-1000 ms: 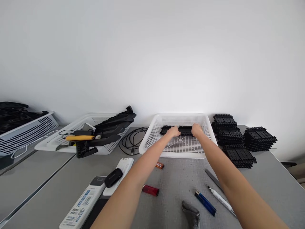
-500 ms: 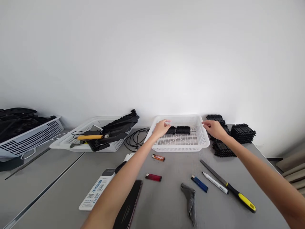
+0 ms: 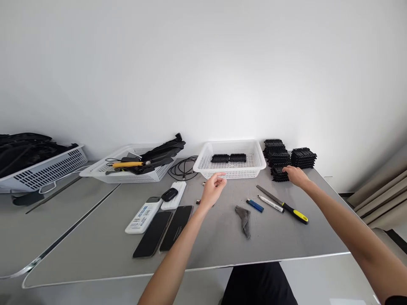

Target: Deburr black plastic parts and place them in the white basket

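Note:
My right hand (image 3: 295, 174) is at the front stack of black plastic plates with toothed edges (image 3: 279, 173), its fingertips closed on the right edge of a plate. Behind it stand a taller stack (image 3: 274, 146) and, to the right, another stack (image 3: 303, 157) of the same plates. My left hand (image 3: 214, 188) hovers over the table in front of the white basket (image 3: 229, 173), fingers loosely bent and holding nothing. Two black toothed plates (image 3: 229, 158) lie side by side on the basket's floor. The left hand and forearm partly hide the lighters beneath.
A blue lighter (image 3: 255, 205), white marker (image 3: 271, 203), file (image 3: 282, 205) and grey cloth (image 3: 244, 221) lie at centre right. Two phones (image 3: 152, 234), a power bank (image 3: 143, 217) and a cable (image 3: 183, 169) are left. Farther left are a filled white basket (image 3: 152, 176) and a grey-blue basket (image 3: 47, 169).
My right hand has moved from beside the white basket's right rim to the front stack of plates. My left hand has drawn back out of the basket toward me. The view has shifted.

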The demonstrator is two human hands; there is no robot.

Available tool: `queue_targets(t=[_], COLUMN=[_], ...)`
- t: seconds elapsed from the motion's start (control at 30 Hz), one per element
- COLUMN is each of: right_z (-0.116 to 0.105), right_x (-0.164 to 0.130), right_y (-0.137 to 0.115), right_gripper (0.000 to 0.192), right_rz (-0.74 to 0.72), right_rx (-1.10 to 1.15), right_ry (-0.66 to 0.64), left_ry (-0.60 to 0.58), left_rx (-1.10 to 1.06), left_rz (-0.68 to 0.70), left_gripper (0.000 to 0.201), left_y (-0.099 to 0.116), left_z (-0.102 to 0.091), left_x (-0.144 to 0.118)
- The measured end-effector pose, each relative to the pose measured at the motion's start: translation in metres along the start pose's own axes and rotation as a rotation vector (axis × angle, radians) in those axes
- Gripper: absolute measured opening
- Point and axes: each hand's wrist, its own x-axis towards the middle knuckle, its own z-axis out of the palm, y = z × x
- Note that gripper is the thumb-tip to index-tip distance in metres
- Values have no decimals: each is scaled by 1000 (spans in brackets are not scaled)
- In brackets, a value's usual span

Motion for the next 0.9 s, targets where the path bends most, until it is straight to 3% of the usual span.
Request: queue_targets(t=[0.2, 0.33, 0.47, 0.57, 0.67, 0.77, 0.83, 0.9], right_z=[-10, -18, -19, -17, -11, -1, 7, 14], right_x=[-33, -61, -67, -58, -47, -45, -49, -55], right_y=[-12, -67, -138, -170, -178, -178, -178, -181], right_gripper=[40, 36, 33, 32, 33, 35, 35, 34], right_rz=[1, -136, -338, -447, -479, -384, -201, -33], right_rx=[2, 127, 183, 141, 90, 74, 106, 157], right_ry=[211, 491, 543, 558, 598, 663, 702, 646], left_ry=[-31, -136, -306, -267, -224, -239, -242, -237], left_rx=[-46, -163, -347, -449, -496, -530, -536, -536], left_rz=[12, 14, 4, 44, 68, 27, -2, -12], left_gripper=[35, 43, 62, 64, 62, 62, 62, 62], left_y=[0, 0, -1, -7, -18, -28, -33, -36], left_z=[6, 26, 57, 69, 67, 59, 53, 47], left_x=[-17, -26, -21, -8, 4, 11, 15, 19])
